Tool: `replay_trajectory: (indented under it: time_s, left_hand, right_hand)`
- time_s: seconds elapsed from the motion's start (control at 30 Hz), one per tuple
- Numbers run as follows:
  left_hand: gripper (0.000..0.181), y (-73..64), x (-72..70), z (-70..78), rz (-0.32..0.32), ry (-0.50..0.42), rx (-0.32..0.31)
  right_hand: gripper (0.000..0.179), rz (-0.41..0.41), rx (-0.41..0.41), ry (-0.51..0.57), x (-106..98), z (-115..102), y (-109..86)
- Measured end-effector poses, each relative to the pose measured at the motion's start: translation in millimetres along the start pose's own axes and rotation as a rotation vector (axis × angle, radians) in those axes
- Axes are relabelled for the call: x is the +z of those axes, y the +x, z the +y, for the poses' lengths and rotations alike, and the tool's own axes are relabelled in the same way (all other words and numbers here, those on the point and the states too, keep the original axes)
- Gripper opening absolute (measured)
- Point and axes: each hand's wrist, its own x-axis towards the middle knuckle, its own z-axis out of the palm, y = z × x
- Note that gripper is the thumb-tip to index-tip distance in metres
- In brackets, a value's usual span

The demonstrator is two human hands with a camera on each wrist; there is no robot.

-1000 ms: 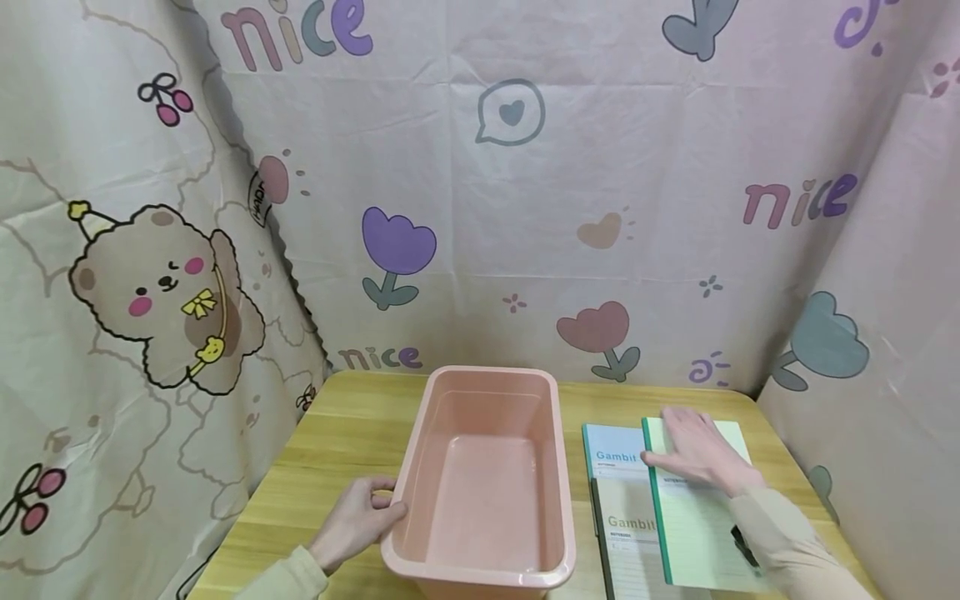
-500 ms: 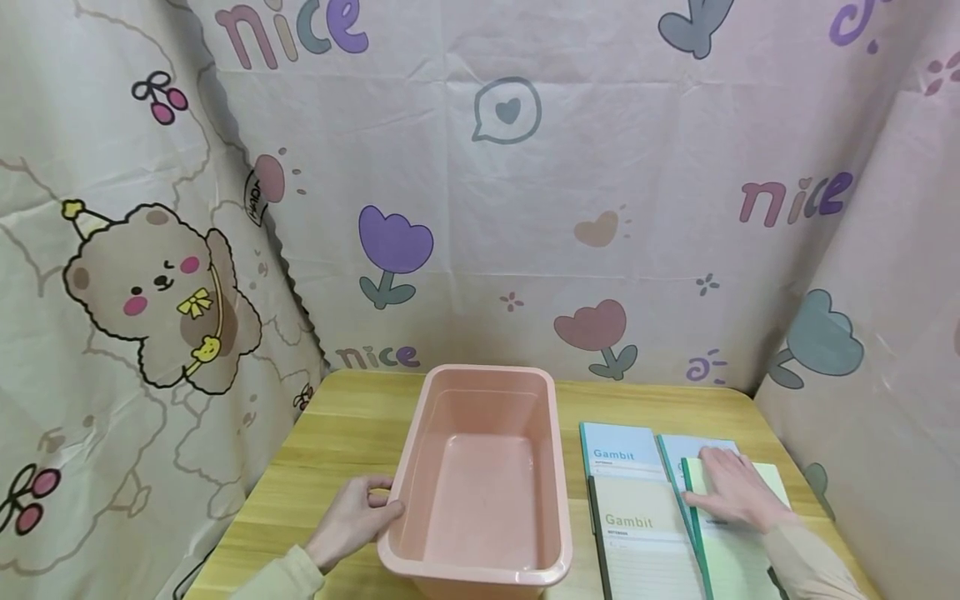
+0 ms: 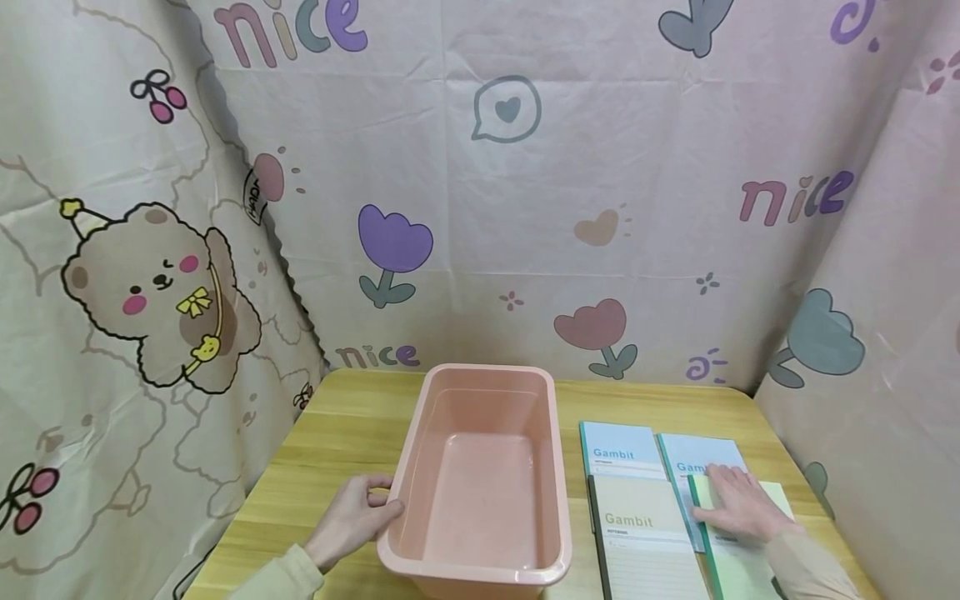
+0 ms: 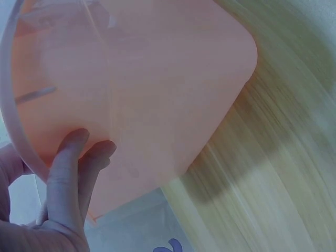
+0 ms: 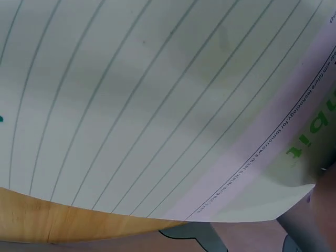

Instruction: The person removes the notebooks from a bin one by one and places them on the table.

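Note:
My left hand (image 3: 352,521) pinches the left rim of a pink plastic bin (image 3: 562,483), thumb over the edge. In the left wrist view, fingers of that hand press against the bin's outer wall (image 4: 157,94). On the right, my right hand (image 3: 742,504) grips a pale green notebook (image 3: 731,567) near its top, thumb at the spine and fingertips at the top edge. The notebook's lined cover (image 5: 121,105) fills most of the right wrist view, where little of the hand shows. It overlaps a blue notebook (image 3: 705,446) printed "Gambit".
Between the bin and the green notebook lie another blue notebook (image 3: 618,437) and a cream notebook (image 3: 645,558) with a dark spine, which overlaps it. All stand on a wooden table (image 3: 360,417). Patterned cloth (image 3: 450,208) hangs behind and at both sides.
My right hand has moved the green notebook rightward and toward me, off the cream notebook, uncovering the right-hand blue one. My left hand stays on the bin's rim.

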Motion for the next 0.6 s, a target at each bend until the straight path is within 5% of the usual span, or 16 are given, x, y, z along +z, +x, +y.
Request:
replay_trajectory:
  time_s: [0.23,0.43,0.6]
  left_hand:
    - [0.053,0.9,0.9,-0.5,-0.002,0.002,-0.003]
    - [0.053,-0.1,-0.8,-1.8,-0.002,0.004,0.014]
    - [0.056,-0.5,-5.8,-3.9,-0.051,-0.029,0.022]
  right_hand:
    - [0.078,-0.021,-0.014,-0.002,5.5,1.2,-0.8]
    - [0.063,0.136,-0.113,-0.01,9.9,-2.1,-4.6]
    - [0.064,0.235,-0.115,0.004,8.9,-4.9,-6.3]
